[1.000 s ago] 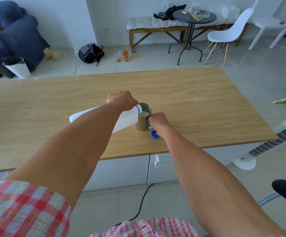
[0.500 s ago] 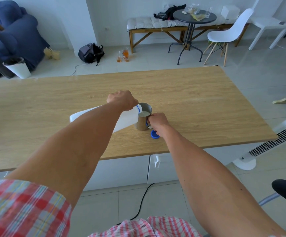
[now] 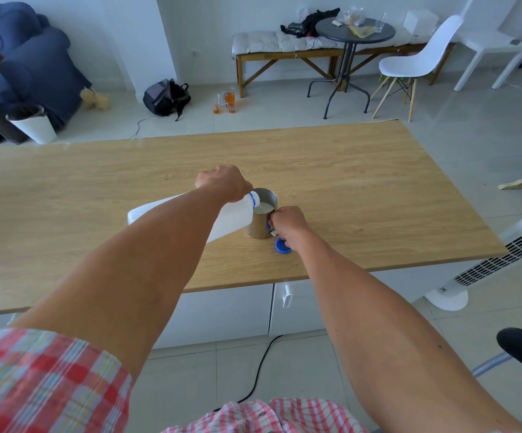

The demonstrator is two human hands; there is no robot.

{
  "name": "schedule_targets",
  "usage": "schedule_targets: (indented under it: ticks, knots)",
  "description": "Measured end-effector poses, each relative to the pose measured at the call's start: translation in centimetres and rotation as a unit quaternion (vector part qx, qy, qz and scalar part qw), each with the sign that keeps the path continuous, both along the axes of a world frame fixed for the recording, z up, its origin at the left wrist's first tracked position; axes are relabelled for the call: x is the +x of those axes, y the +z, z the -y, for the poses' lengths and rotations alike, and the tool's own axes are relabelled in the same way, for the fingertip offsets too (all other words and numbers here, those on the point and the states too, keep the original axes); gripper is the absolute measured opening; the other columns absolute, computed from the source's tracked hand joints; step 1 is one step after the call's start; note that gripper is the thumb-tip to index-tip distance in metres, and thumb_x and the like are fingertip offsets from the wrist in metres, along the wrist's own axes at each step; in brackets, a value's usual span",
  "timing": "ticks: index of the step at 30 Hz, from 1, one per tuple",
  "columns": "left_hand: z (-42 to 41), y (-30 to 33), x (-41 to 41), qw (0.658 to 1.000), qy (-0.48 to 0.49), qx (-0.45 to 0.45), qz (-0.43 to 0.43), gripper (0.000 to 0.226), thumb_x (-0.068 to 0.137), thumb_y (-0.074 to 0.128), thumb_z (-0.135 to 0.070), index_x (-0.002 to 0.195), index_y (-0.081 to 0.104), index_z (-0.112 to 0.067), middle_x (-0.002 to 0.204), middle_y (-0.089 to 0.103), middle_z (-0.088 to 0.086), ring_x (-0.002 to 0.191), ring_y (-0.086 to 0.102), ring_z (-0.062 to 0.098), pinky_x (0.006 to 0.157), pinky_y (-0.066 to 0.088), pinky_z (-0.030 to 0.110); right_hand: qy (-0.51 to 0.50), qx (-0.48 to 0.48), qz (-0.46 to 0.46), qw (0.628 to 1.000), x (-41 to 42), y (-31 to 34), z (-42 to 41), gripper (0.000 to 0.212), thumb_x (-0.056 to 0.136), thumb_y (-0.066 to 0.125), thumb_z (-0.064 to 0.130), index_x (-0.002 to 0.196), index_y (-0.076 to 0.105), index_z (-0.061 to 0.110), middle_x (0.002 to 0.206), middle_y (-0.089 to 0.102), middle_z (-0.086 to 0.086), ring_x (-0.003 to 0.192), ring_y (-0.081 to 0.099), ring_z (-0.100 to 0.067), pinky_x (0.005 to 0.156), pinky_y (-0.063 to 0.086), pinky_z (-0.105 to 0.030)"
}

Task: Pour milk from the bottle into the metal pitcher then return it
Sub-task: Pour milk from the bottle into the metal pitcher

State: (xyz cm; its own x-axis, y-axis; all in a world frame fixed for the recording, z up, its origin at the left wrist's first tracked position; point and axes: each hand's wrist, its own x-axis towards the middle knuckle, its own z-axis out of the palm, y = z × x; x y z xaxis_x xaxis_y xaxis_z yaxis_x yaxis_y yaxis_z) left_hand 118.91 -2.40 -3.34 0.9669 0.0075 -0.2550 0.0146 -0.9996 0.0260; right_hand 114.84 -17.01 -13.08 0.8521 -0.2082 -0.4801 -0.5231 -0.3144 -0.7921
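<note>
On table (image 3: 362, 189), left hand (image 3: 225, 182) grips tipped bottle (image 3: 231, 218), neck over pitcher (image 3: 261, 218); right hand (image 3: 287, 221) apparently closed on its handle; cap (image 3: 282, 245) nearby.

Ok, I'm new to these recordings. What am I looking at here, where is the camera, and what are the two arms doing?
There is no machine here. The camera sits on a person's head and looks forward and down, so the two bare arms reaching in from the bottom are that person's own.

The left hand grips a white milk bottle tipped far over, its neck at the rim of a metal pitcher that stands on the wooden table. Milk shows inside the pitcher. The right hand holds the pitcher at its handle side. The bottle's blue cap lies on the table just by that hand.

Behind the table is an ordinary room with chairs and a bench.
</note>
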Motion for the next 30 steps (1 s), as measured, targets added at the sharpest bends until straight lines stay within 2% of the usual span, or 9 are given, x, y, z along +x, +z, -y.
schedule_targets:
  ticks: [12, 16, 20, 24, 30]
  knots:
    - [0.17, 0.31, -0.12, 1.000, 0.005, 0.000, -0.006, 0.031, 0.101, 0.046, -0.042, 0.103, 0.057, -0.014, 0.104, 0.060, 0.007, 0.094, 0.059, 0.030, 0.075, 0.043, 0.038, 0.000, 0.001, 0.002, 1.000, -0.01, -0.06, 0.08, 0.019, 0.091, 0.043, -0.002, 0.087, 0.058, 0.010, 0.074, 0.050, -0.009, 0.057, 0.034, -0.017, 0.049, 0.027, -0.027]
    - [0.12, 0.27, -0.09, 1.000, 0.004, -0.001, -0.006, 0.030, 0.101, 0.046, -0.042, 0.103, 0.055, -0.014, 0.104, 0.058, 0.008, 0.096, 0.059, 0.031, 0.076, 0.043, 0.039, 0.002, 0.004, 0.003, 1.000, 0.02, -0.13, 0.12, 0.022, 0.090, 0.043, -0.003, 0.087, 0.059, 0.010, 0.079, 0.054, -0.011, 0.058, 0.035, -0.018, 0.049, 0.027, -0.027]
    - [0.24, 0.29, -0.07, 1.000, 0.011, -0.002, -0.008, 0.030, 0.101, 0.046, -0.042, 0.103, 0.056, -0.015, 0.095, 0.055, 0.005, 0.094, 0.057, 0.031, 0.076, 0.042, 0.038, 0.004, 0.005, 0.009, 1.000, -0.04, -0.09, 0.10, 0.019, 0.088, 0.043, -0.003, 0.085, 0.057, 0.011, 0.070, 0.046, -0.008, 0.056, 0.032, -0.017, 0.050, 0.025, -0.027]
    - [0.24, 0.23, -0.01, 1.000, 0.011, 0.002, -0.006, 0.030, 0.101, 0.046, -0.043, 0.104, 0.057, -0.015, 0.100, 0.056, 0.006, 0.093, 0.056, 0.031, 0.075, 0.041, 0.038, 0.008, 0.004, 0.013, 1.000, -0.02, -0.17, 0.09, 0.020, 0.088, 0.044, -0.003, 0.083, 0.058, 0.010, 0.075, 0.050, -0.010, 0.057, 0.035, -0.018, 0.050, 0.026, -0.027]
    - [0.19, 0.19, -0.03, 1.000, 0.007, 0.001, -0.003, 0.030, 0.102, 0.046, -0.043, 0.105, 0.057, -0.015, 0.100, 0.056, 0.006, 0.093, 0.056, 0.030, 0.075, 0.042, 0.038, 0.006, 0.009, 0.014, 1.000, -0.24, 0.13, 0.28, 0.022, 0.090, 0.043, -0.003, 0.075, 0.056, 0.007, 0.064, 0.048, -0.006, 0.055, 0.036, -0.017, 0.051, 0.029, -0.027]
